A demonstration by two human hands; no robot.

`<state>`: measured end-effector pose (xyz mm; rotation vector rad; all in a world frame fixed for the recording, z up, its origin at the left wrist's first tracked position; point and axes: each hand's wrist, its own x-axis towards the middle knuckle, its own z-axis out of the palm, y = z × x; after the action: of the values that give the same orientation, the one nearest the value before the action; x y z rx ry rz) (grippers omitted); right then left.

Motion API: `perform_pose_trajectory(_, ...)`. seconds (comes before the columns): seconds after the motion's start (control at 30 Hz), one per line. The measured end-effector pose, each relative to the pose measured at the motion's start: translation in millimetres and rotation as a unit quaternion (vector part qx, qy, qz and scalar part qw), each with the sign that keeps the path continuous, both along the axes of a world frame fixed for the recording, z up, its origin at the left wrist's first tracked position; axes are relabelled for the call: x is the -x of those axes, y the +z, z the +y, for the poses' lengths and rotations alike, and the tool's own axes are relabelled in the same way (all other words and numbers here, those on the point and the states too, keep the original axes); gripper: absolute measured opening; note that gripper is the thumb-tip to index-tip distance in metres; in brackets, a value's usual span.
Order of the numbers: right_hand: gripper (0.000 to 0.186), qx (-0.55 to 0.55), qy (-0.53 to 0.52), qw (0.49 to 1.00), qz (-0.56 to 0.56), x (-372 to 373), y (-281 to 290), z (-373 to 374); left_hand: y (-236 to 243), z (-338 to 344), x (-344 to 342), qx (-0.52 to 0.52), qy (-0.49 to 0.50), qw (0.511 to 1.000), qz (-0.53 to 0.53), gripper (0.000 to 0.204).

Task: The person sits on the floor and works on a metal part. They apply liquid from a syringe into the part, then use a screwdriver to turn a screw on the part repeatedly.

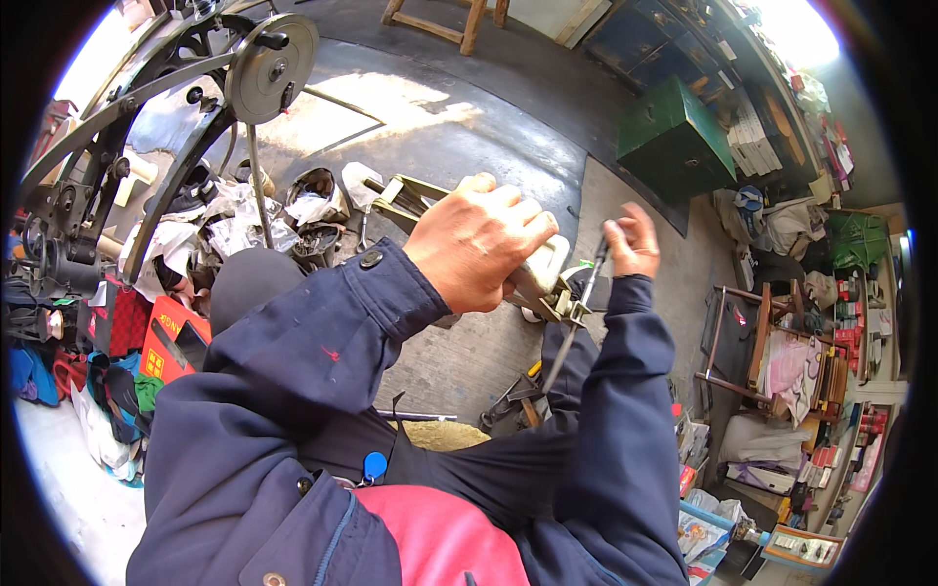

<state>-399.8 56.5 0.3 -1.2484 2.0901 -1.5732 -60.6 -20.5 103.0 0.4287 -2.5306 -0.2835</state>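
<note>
My left hand [484, 239] is closed over the top of a long pale-green metal device [540, 269], its fingertips hidden behind it. The device's narrow open-framed end [403, 200] sticks out to the left of the hand. At its right end is a metal bracket, crossed by a thin metal rod [564, 354] with a dark upper end. Beside that dark end are the curled thumb and fingers of my right hand [635, 242], which seem to pinch it. The device is above my lap, over my dark trousers.
A black hand-wheel machine [274, 68] stands at the far left. Shoes and plastic bags [230, 205] lie beneath it. Below are a red box [171, 337] and piled cloth. Tools lie between my legs. A green box [674, 139], a small chair [767, 337] and loaded shelves fill the right.
</note>
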Motion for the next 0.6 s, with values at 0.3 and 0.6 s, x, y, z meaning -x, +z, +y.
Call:
perform_pose_trajectory(0.3,0.058,-0.153,0.128,0.874,-0.442,-141.6,-103.6,196.6,2.3,-2.6,-1.0,-0.011,0.002,1.0,0.015,0.049)
perform_pose_trajectory(0.6,0.042,0.051,0.037,0.985,-0.158,-137.0,49.2,200.8,3.8,5.5,2.6,0.001,-0.005,1.0,0.001,0.049)
